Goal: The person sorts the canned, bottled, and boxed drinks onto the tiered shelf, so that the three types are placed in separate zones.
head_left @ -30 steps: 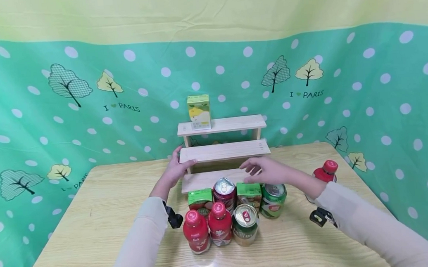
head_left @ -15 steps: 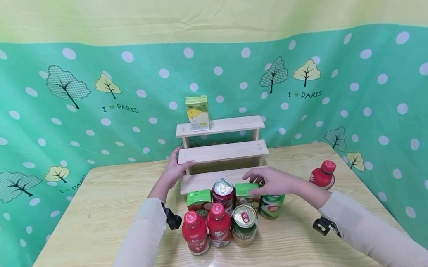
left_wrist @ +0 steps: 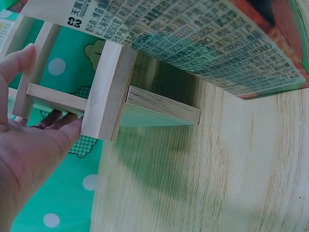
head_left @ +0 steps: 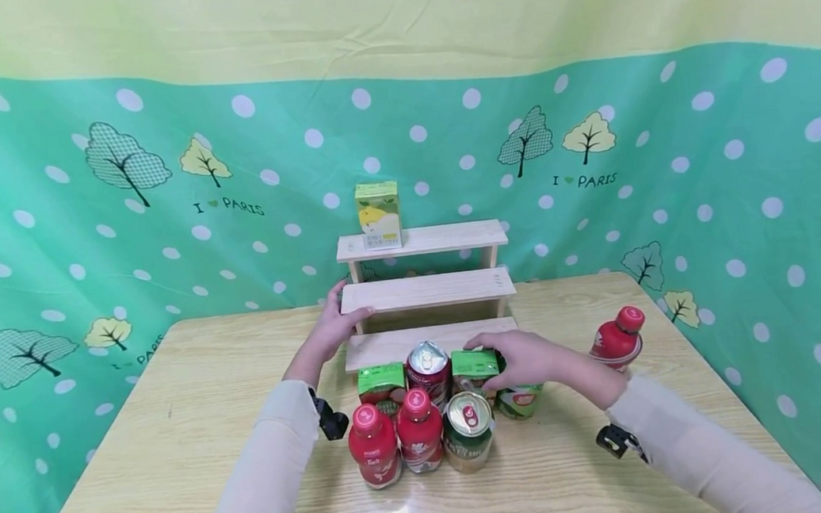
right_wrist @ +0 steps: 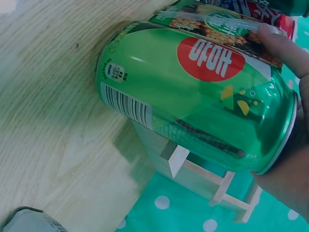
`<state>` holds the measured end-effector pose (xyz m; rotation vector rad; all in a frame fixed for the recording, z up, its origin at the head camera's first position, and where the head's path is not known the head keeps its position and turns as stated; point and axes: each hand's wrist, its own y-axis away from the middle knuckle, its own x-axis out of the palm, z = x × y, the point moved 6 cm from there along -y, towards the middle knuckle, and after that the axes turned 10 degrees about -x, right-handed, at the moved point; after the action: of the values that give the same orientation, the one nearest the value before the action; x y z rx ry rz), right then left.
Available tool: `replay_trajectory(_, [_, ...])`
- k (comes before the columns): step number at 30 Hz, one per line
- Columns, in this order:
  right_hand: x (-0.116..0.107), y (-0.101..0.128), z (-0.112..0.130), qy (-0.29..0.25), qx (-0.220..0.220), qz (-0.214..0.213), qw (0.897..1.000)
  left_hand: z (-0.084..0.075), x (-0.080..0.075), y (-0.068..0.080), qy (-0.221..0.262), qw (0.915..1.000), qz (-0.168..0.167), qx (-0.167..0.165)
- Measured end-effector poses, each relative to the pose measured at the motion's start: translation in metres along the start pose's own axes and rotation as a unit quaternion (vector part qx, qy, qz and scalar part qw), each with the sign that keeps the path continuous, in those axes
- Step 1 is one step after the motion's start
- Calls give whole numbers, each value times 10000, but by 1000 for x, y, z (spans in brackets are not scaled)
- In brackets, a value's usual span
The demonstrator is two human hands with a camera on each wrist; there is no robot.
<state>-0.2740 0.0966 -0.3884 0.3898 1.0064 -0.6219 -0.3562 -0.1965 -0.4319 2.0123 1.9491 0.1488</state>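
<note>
Dropping from above the rack [head_left: 427, 290], the right hand [head_left: 525, 357] now curls its fingers over the green can [head_left: 519, 400] on the tabletop [head_left: 180, 431], left hand [head_left: 333, 325] steadying the rack's end; lifting could topple its crowded neighbours.

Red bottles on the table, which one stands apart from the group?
The red bottle at the table's right edge, beyond the right hand; the other two stand together in the front row.
</note>
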Motion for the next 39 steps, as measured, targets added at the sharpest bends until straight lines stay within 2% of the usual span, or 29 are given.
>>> replay_trajectory(5, [1, -1, -1, 273, 26, -93, 9996, 0, 0, 1, -14, 10000, 38, 5])
replay_trajectory(14, [0, 4, 3, 213, -208, -314, 9991, 0, 1, 3, -74, 9999, -5, -67])
replay_trajectory(21, [-8, 6, 5, -644, -419, -694, 9946, -1, 0, 3, -7, 10000, 3, -44])
replay_trajectory(26, [-19, 9, 5, -962, -243, -1013, 9899, -3, 0, 7, -16, 10000, -4, -87])
replay_trajectory(32, [-33, 12, 7, -1591, -41, -1473, 9762, -1, 0, 4, -34, 10000, -37, -75])
replay_trajectory(39, [-43, 16, 9, -1956, 99, -1846, 9631, -1, 0, 5, 41, 10000, 17, -55])
